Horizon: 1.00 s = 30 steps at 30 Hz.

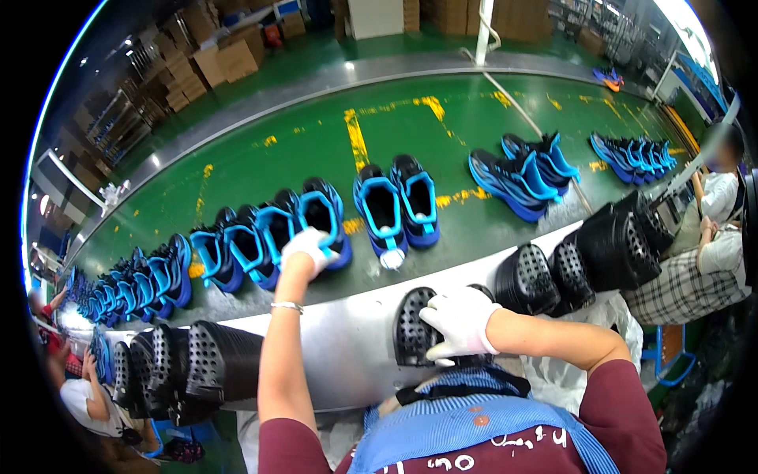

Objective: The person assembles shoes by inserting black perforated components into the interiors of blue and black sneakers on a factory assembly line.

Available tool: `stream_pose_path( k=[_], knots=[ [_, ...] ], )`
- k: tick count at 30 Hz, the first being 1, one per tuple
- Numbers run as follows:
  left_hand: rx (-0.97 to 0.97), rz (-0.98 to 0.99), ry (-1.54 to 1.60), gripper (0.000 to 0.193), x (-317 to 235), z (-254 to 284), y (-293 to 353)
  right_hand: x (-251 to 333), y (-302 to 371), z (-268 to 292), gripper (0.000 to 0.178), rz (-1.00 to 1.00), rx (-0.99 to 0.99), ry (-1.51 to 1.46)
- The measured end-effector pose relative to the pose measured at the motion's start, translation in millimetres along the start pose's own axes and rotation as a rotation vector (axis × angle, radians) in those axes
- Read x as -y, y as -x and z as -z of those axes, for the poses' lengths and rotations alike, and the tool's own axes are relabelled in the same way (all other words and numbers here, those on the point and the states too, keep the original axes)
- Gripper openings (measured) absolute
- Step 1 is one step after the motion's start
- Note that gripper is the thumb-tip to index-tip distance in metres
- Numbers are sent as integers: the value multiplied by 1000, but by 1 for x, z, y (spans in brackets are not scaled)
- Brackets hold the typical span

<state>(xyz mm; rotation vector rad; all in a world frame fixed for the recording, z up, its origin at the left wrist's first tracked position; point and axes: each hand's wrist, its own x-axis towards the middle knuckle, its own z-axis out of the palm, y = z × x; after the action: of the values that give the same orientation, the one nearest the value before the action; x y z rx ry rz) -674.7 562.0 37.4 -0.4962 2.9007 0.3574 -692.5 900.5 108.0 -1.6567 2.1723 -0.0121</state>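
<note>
My left hand (pixel 310 250), in a white glove, has its fingers closed at the heel of a black and blue sneaker (pixel 322 212). That sneaker stands at the right end of a group on the green surface. Nearer to me, my gloved right hand (pixel 458 322) grips a black perforated plastic shoe insert (pixel 414 325); its fingers reach over the insert's side. A second dark insert (pixel 478 291) shows partly behind this hand. Ahead, a pair of sneakers (pixel 380 207) stands with heels toward me, and a small white wad (pixel 392 259) sits at the left one's heel.
A grey metal ledge (pixel 339 332) runs along my side of the green conveyor (pixel 284 166). Nested black inserts (pixel 217 363) lie at the left, and more inserts (pixel 604 249) at the right. Other sneakers (pixel 517 178) stand farther right. Co-workers (pixel 695 245) sit at both sides.
</note>
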Motion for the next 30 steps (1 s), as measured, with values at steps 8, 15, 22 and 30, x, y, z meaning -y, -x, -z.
stream_pose_path(
  k=[8,15,22,30],
  knots=[
    [-217,-282,208,53,-90,10,15,-4,25,-33,55,-1,-187,-28],
    [-102,-254,295,40,-133,-42,-16,16,19,-39,52,20,-222,11],
    [-195,-367,556,41,-140,-63,14,19,20,-40,43,20,-243,-23],
    [-85,-31,1024,56,-108,-43,76,3,48,-28,43,16,-460,-265]
  ],
)
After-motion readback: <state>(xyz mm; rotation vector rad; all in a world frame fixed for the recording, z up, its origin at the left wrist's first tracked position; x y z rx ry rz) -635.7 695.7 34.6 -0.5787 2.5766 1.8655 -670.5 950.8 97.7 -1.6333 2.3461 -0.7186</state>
